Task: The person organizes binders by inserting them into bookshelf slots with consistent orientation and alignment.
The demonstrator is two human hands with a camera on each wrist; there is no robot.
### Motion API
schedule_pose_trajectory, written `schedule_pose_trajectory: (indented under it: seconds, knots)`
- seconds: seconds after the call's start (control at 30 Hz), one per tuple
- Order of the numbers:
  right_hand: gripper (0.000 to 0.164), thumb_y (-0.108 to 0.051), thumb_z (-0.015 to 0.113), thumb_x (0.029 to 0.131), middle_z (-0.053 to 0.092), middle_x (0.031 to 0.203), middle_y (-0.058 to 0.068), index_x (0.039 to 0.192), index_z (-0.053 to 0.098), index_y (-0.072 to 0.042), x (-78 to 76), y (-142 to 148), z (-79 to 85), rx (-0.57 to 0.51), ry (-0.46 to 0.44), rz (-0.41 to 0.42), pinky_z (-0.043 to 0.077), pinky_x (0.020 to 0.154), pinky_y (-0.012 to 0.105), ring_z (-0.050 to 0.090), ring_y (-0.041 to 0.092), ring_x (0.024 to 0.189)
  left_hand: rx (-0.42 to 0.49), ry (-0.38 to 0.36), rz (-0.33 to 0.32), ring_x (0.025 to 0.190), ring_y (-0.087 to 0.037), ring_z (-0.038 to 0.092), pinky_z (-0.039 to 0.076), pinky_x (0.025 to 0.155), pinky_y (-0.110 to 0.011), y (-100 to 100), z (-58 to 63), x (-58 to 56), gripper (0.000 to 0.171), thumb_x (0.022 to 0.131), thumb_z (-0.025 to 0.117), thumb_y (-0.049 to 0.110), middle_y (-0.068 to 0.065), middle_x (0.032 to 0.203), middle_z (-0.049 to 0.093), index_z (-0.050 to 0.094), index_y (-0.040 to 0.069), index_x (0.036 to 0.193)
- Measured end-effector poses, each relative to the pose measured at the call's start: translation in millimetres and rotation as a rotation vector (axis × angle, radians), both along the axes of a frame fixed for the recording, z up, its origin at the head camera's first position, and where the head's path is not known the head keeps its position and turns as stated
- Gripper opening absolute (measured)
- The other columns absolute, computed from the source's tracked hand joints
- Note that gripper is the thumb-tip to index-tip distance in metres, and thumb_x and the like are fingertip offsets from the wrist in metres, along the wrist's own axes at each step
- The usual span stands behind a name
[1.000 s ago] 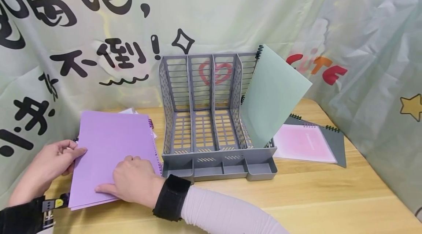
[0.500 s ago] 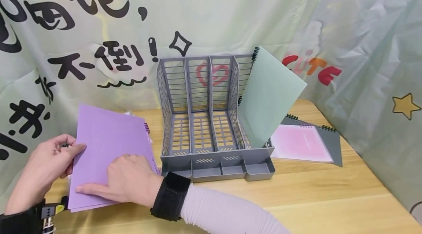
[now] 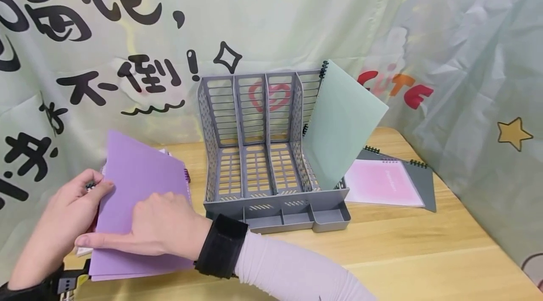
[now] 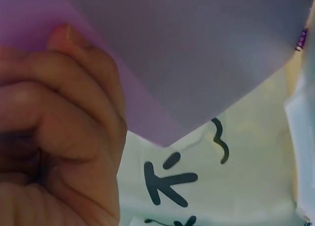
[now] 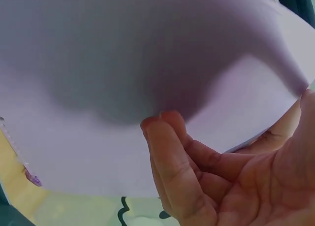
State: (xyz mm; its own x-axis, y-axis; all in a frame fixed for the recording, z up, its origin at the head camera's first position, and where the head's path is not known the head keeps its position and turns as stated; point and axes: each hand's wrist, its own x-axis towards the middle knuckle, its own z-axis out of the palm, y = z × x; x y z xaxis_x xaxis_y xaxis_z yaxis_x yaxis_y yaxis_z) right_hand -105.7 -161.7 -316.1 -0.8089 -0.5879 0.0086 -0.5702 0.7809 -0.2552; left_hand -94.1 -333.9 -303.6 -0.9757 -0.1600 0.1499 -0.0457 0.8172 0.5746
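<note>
A purple spiral notebook (image 3: pixel 140 169) stands tilted up at the left of the table, its rings along the right side. My left hand (image 3: pixel 69 216) pinches its left edge, thumb on the near cover and fingers behind. In the left wrist view those fingers (image 4: pixel 83 88) are curled beside the purple sheet. My right hand (image 3: pixel 163 225) lies against the cover with the thumb stretched to the left edge. Its fingertips (image 5: pixel 165 125) touch the cover in the right wrist view. White-edged items (image 3: pixel 83 250) show partly behind the notebook, mostly hidden by it.
A grey desk organizer (image 3: pixel 275 202) with upright dividers and front trays stands mid-table. A light green spiral notebook (image 3: pixel 345 122) leans in its right slot. On the right lie a pink notebook (image 3: pixel 382 183) and a dark grey one (image 3: pixel 424 183). A printed curtain (image 3: pixel 271 18) hangs behind.
The purple notebook has tipped up from lying nearly flat, its far edge now raised. My right thumb has slid left to the notebook's left edge. The head view has shifted slightly.
</note>
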Motion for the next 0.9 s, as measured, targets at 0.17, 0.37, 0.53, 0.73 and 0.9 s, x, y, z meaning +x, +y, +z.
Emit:
schedule_pose_trajectory:
  seconds: [0.17, 0.37, 0.53, 0.73, 0.9]
  knots:
    - [0.085, -0.097, 0.015, 0.066, 0.051, 0.054, -0.001, 0.057, 0.058, -0.023, -0.9, 3.3, 8.2, 0.025, -0.058, -0.007, 0.038, 0.045, 0.030, 0.049, 0.016, 0.051, 0.007, 0.011, -0.009, 0.056, -0.016, 0.049, 0.036, 0.051, -0.033, 5.8, 0.2, -0.9, 0.027, 0.101, 0.046, 0.039, -0.006, 0.062, 0.053, 0.055, 0.013, 0.101]
    - [0.082, -0.095, 0.019, 0.069, 0.053, 0.056, 0.000, 0.059, 0.061, -0.025, -2.6, 6.5, 12.2, 0.003, -0.108, 0.009, 0.039, 0.046, 0.030, 0.051, 0.015, 0.053, 0.225, -0.041, -0.126, 0.064, -0.016, 0.060, 0.047, 0.055, -0.032, 5.3, -2.5, -2.7, 0.036, 0.104, 0.036, 0.042, -0.009, 0.074, 0.061, 0.049, 0.009, 0.102]
    - [0.080, -0.092, 0.023, 0.072, 0.058, 0.064, -0.001, 0.065, 0.065, -0.024, -7.7, 8.4, 13.5, -0.012, -0.144, 0.024, 0.039, 0.050, 0.027, 0.052, 0.011, 0.059, 0.532, -0.150, -0.266, 0.067, -0.027, 0.066, 0.052, 0.048, -0.039, 3.2, -4.1, -2.5, 0.045, 0.104, 0.019, 0.049, -0.018, 0.081, 0.065, 0.041, 0.010, 0.107]
    - [0.069, -0.087, 0.031, 0.077, 0.059, 0.065, -0.006, 0.067, 0.064, -0.026, -15.0, 14.2, 17.1, -0.014, -0.156, 0.057, 0.040, 0.051, 0.027, 0.052, 0.009, 0.064, 0.707, -0.199, -0.346, 0.047, -0.020, 0.055, 0.038, 0.033, -0.035, 6.6, -4.0, -3.9, 0.048, 0.102, 0.018, 0.054, -0.013, 0.065, 0.059, 0.038, 0.011, 0.106]
    - [0.061, -0.079, 0.038, 0.081, 0.056, 0.060, -0.009, 0.061, 0.061, -0.027, -19.4, 20.0, 23.0, -0.031, -0.144, 0.067, 0.040, 0.050, 0.026, 0.052, 0.006, 0.060, 0.664, -0.183, -0.368, 0.041, -0.019, 0.047, 0.033, 0.032, -0.040, 13.7, -4.0, -6.1, 0.049, 0.103, 0.016, 0.053, -0.012, 0.060, 0.054, 0.037, 0.009, 0.107]
